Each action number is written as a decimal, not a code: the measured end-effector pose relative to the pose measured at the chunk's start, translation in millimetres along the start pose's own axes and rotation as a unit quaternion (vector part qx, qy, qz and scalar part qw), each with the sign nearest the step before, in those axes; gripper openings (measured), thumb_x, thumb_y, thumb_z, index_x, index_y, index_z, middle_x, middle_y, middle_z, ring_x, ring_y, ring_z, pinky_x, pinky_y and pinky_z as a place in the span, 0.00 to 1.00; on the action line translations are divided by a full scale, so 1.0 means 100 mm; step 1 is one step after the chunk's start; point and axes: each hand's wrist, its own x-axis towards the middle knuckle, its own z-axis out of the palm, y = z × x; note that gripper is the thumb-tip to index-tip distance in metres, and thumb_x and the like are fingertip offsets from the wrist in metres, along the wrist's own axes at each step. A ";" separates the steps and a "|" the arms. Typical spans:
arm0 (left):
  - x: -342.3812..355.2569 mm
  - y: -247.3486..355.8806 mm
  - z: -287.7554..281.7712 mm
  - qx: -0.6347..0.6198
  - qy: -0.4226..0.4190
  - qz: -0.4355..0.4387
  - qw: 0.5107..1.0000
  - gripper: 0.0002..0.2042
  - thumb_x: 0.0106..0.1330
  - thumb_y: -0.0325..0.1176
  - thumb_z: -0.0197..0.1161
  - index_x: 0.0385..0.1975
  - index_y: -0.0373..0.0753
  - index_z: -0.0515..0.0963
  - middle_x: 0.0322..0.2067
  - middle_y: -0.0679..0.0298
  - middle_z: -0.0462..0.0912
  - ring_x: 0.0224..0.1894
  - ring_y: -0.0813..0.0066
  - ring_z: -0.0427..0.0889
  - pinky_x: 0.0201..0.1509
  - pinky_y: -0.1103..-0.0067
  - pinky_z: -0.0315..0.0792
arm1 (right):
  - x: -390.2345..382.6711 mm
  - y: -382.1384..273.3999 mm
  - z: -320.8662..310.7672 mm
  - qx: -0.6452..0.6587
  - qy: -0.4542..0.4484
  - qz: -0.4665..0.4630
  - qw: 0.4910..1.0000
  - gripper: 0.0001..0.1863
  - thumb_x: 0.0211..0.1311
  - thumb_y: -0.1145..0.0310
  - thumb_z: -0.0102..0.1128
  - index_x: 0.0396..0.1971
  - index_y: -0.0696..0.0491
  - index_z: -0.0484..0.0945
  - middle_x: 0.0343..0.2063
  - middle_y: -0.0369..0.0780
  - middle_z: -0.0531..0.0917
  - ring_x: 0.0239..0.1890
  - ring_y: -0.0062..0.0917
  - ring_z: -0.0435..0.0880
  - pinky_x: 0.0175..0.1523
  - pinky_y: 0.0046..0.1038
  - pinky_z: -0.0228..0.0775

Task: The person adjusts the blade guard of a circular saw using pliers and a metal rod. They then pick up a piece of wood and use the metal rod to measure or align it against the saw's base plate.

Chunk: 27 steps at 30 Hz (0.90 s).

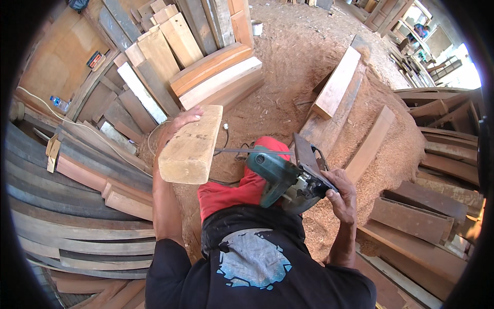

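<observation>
Boards (77,226) lay stacked at 8 o'clock; a white cord (85,125) crossed the lumber at 9, so the left arm could have snagged it. Left hand (186,117) at 10 o'clock, fingers curled over the far edge of the block (191,144), gripping it; block at 9, raised, end face toward the wearer. One-hand hold, so it could have twisted or dropped if the fingers slipped. Dark cord (227,138) hung loose just off centre toward 10; a foot or the tool might have caught it. Red shorts (218,194) at 7, partly under the tool: a lost grip could have brought it down on the leg. Thin bar (234,150) ran between block and tool; couldn't tell if it touched the block. Power tool (272,177) at 4, tipped, plate (304,154) facing away; running or off, couldn't tell. If live, a bump could have hurt fingers. Right hand (340,193) near 4, closed on the tool's rear edge, main handle hold not visible; tool weight could have rolled it. Sawdust (399,149) at 3, loose, likely poor footing.
</observation>
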 end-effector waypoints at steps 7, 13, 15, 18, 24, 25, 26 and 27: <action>0.11 0.08 0.15 0.004 -0.011 -0.043 0.999 0.18 0.68 0.41 0.65 0.53 0.39 0.80 0.55 0.49 0.82 0.68 0.49 0.73 0.72 0.57 0.65 | 0.00 -0.02 0.01 -0.009 0.002 0.010 1.000 0.35 0.63 0.44 0.65 0.53 0.63 0.82 0.40 0.43 0.81 0.48 0.32 0.76 0.56 0.34 0.67; 0.18 0.08 0.13 0.000 -0.039 -0.018 0.999 0.15 0.68 0.28 0.62 0.53 0.43 0.79 0.61 0.53 0.79 0.68 0.55 0.74 0.70 0.64 0.69 | 0.02 -0.03 0.01 -0.014 -0.001 0.006 1.000 0.35 0.63 0.44 0.65 0.53 0.63 0.83 0.38 0.43 0.82 0.48 0.33 0.77 0.56 0.34 0.68; 0.21 0.08 0.12 -0.004 -0.047 -0.014 0.999 0.14 0.68 0.29 0.62 0.53 0.43 0.79 0.61 0.53 0.78 0.69 0.55 0.73 0.70 0.64 0.70 | 0.03 -0.04 -0.01 -0.016 -0.007 0.002 1.000 0.34 0.63 0.44 0.65 0.53 0.63 0.83 0.38 0.43 0.82 0.47 0.33 0.77 0.55 0.34 0.68; 0.23 0.05 0.09 -0.002 -0.046 -0.014 0.999 0.15 0.67 0.30 0.64 0.53 0.42 0.79 0.60 0.52 0.79 0.69 0.53 0.72 0.71 0.61 0.67 | 0.04 -0.04 0.00 -0.010 -0.010 0.004 1.000 0.34 0.63 0.44 0.65 0.53 0.63 0.83 0.37 0.43 0.81 0.46 0.32 0.77 0.54 0.34 0.68; 0.32 0.16 0.09 0.013 -0.052 0.004 0.999 0.14 0.69 0.30 0.59 0.53 0.43 0.80 0.61 0.53 0.79 0.69 0.55 0.72 0.72 0.64 0.67 | 0.05 0.00 -0.02 -0.034 -0.015 -0.012 0.999 0.35 0.62 0.43 0.65 0.52 0.63 0.83 0.35 0.42 0.80 0.44 0.32 0.76 0.52 0.34 0.67; 0.36 0.23 0.09 0.019 -0.056 -0.009 0.998 0.14 0.70 0.31 0.58 0.53 0.43 0.81 0.62 0.53 0.79 0.69 0.55 0.72 0.72 0.65 0.66 | 0.05 0.00 -0.02 -0.035 -0.015 -0.014 0.999 0.35 0.62 0.44 0.65 0.52 0.63 0.83 0.35 0.42 0.80 0.44 0.32 0.76 0.52 0.34 0.67; 0.39 0.27 0.10 0.025 -0.060 -0.022 0.998 0.14 0.71 0.31 0.57 0.54 0.43 0.81 0.62 0.53 0.78 0.69 0.56 0.72 0.73 0.65 0.66 | 0.05 0.01 -0.01 -0.035 -0.014 -0.016 0.999 0.35 0.62 0.44 0.65 0.52 0.63 0.83 0.35 0.42 0.80 0.43 0.32 0.76 0.52 0.34 0.67; 0.40 0.25 0.10 0.023 -0.065 -0.019 0.997 0.14 0.72 0.32 0.56 0.54 0.43 0.81 0.63 0.54 0.78 0.70 0.57 0.72 0.73 0.66 0.65 | 0.05 0.01 -0.01 -0.036 -0.016 -0.020 0.999 0.34 0.62 0.44 0.65 0.52 0.63 0.83 0.34 0.42 0.80 0.43 0.32 0.76 0.51 0.34 0.67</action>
